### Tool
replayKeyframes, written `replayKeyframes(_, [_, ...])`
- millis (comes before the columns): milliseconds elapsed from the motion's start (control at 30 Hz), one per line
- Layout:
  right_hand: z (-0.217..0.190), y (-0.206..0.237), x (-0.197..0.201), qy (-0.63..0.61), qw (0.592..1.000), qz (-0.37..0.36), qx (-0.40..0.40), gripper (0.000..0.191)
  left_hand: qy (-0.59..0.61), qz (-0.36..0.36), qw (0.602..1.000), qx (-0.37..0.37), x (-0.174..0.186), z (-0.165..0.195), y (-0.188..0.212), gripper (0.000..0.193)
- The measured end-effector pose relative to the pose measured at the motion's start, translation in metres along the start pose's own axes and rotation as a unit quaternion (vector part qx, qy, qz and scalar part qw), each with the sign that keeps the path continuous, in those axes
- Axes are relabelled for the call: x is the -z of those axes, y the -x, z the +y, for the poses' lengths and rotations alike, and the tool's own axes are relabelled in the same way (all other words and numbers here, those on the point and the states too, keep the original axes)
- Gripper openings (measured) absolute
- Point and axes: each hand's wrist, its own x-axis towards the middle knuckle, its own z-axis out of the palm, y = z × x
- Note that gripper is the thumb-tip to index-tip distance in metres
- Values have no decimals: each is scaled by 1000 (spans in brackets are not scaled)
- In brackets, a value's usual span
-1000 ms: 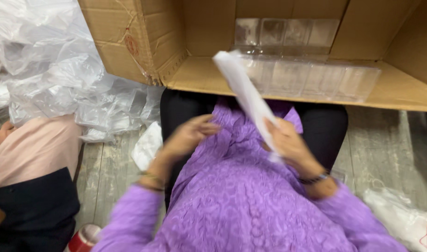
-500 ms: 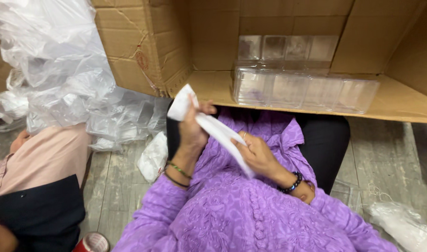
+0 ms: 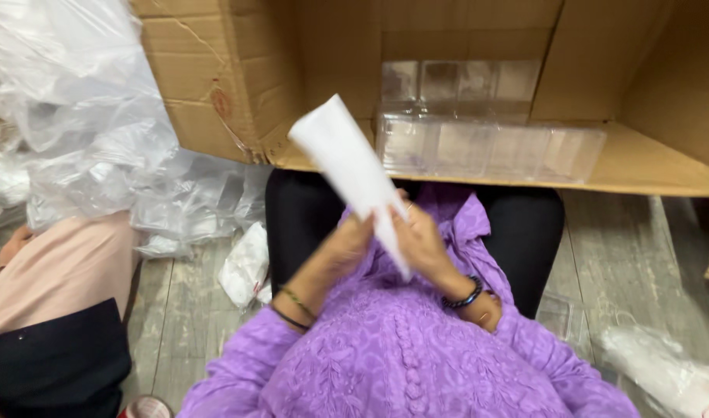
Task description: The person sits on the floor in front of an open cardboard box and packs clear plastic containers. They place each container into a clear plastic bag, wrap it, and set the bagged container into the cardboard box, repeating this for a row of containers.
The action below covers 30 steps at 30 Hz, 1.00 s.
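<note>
**Inspector:** Two hands on one item. The left hand (image 3: 347, 246) and right hand (image 3: 418, 241) are both closed on the lower end of a white tube-shaped sleeve (image 3: 353, 172), held over the lap. It tilts up and away to the left, its flat top end close to the near lip of the cardboard box (image 3: 215, 101).

**Assistant:** Grip condition?

**Inspector:** Fingers of both hands are pressed together around the narrow end. Whether it is being pinched flat or only steadied, I cannot tell; the fingertips overlap and the tip is partly hidden.

**Assistant:** Advice on handling?

**Inspector:** In my judgement, hold low with one hand and support higher with the other, so the long free end does not bend or flop. Keep it over the lap, clear of the box edge.

**Assistant:** Clearances?

**Inspector:** Tight at the far side: the box flap lies just beyond the knees, with clear plastic trays (image 3: 490, 147) stacked inside near the opening. On the left, a heap of loose plastic bags (image 3: 76, 139) and another person's knee (image 3: 56, 271) crowd the floor. A crumpled white wrapper (image 3: 246, 265) lies near the left leg. More room shows on the right, over the bare wooden floor (image 3: 633, 255), though a bag (image 3: 664, 371) lies at the near right corner.
</note>
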Motion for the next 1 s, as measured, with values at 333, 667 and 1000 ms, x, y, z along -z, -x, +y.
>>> replayKeyframes(333, [-25, 7, -5, 44, 994, -90, -46, 28, 162, 225, 949, -153, 72, 38, -64, 42])
replayKeyframes(667, [-17, 4, 31, 44, 999, -1, 4, 37, 194, 67, 979, -8, 78, 76, 14, 75])
replayKeyframes(1000, [-6, -34, 15, -95, 964, -193, -155, 48, 274, 17, 961, -28, 27, 43, -32, 61])
